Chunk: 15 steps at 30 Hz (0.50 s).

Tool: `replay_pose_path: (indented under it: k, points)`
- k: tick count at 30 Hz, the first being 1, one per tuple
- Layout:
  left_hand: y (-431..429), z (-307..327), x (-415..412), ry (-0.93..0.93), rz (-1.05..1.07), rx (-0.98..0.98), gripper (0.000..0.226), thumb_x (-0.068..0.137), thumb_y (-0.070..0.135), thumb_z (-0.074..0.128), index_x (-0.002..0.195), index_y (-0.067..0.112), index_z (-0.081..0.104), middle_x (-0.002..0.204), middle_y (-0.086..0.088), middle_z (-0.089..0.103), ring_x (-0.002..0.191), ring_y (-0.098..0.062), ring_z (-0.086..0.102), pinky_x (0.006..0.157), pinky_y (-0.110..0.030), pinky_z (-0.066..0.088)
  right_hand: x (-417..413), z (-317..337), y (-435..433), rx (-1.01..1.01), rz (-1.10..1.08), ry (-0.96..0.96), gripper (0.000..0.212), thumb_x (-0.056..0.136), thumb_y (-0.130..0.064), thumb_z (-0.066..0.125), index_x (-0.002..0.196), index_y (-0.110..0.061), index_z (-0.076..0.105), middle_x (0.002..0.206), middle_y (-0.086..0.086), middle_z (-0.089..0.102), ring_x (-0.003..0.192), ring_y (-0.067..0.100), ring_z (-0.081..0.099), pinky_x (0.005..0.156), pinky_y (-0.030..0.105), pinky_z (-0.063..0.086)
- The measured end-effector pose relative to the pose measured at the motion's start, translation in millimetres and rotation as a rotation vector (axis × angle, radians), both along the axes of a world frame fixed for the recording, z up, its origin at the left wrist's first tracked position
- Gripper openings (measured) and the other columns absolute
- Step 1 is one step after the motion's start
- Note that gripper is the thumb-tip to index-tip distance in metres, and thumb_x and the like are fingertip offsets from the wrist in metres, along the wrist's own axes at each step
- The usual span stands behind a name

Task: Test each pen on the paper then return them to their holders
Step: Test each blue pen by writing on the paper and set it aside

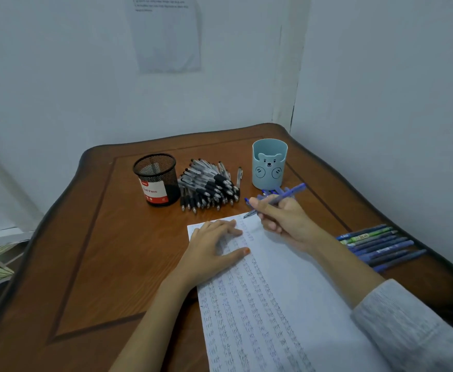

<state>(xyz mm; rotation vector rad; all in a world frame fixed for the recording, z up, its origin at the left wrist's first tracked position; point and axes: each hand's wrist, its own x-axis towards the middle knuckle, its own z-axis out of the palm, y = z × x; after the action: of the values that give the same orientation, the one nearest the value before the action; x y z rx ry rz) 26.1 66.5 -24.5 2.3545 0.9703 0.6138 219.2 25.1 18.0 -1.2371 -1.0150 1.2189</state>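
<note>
My right hand (pixel 281 218) grips a blue pen (pixel 290 193), its tip touching the top edge of the white paper (pixel 287 277). The sheet is filled with rows of handwritten "test". My left hand (pixel 214 247) rests flat on the paper's upper left corner, fingers straight. A pile of black pens (pixel 209 186) lies between the black mesh holder (pixel 157 179) and the light blue bear holder (pixel 269 163). Several blue pens (pixel 380 247) lie in a row at the table's right edge. A few more blue pens (pixel 268 193) lie behind my right hand.
The wooden table (pixel 112 251) stands in a corner, with walls close behind and to the right. A printed sheet (pixel 167 33) hangs on the back wall. Both holders stand upright near the table's far side.
</note>
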Motion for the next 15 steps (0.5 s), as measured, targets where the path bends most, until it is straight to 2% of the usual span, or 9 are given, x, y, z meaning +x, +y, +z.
replay_pose_path:
  k: [4,8,11,13,15]
  points:
    - [2,-3,-1,-0.038,-0.002,0.005,0.044,0.079,0.057,0.066,0.115,0.034,0.06,0.134,0.021,0.049,0.124,0.002,0.036,0.108,-0.036,0.028,-10,-13,4,-0.007,-0.084,0.019,0.032,0.087,-0.022,0.07,0.067,-0.015,0.047,0.051,0.0,0.05,0.034,0.009,0.039,0.032,0.017,0.025]
    - [0,-2,-1,-0.001,0.026,0.053,0.05,0.077,0.059,0.066,0.119,0.033,0.058,0.137,0.019,0.047,0.127,0.001,0.036,0.107,-0.033,0.027,-12,-21,5,0.01,-0.071,-0.04,0.012,0.091,-0.015,0.065,0.088,-0.007,0.056,0.053,0.007,0.055,0.032,0.011,0.043,0.032,0.016,0.029]
    - [-1,-1,-1,0.02,0.035,0.065,0.053,0.076,0.061,0.065,0.121,0.033,0.057,0.139,0.018,0.045,0.129,-0.001,0.034,0.107,-0.031,0.025,-8,-22,4,0.073,-0.102,-0.102,0.024,0.088,-0.019,0.069,0.075,-0.002,0.057,0.055,0.014,0.058,0.032,0.015,0.048,0.031,0.02,0.035]
    - [-1,0,-2,0.028,0.031,0.054,0.053,0.076,0.061,0.065,0.121,0.033,0.057,0.14,0.018,0.044,0.131,-0.001,0.032,0.107,-0.032,0.024,-8,-20,3,0.074,-0.178,-0.229,0.036,0.082,-0.026,0.076,0.068,-0.005,0.05,0.05,0.015,0.055,0.03,0.017,0.044,0.032,0.02,0.032]
    - [-1,0,-2,0.035,0.032,0.049,0.054,0.076,0.062,0.064,0.121,0.034,0.057,0.141,0.018,0.044,0.132,-0.001,0.032,0.108,-0.033,0.024,-9,-22,3,0.081,-0.247,-0.249,0.043,0.081,-0.03,0.077,0.065,-0.008,0.043,0.045,0.013,0.05,0.027,0.019,0.039,0.032,0.019,0.03]
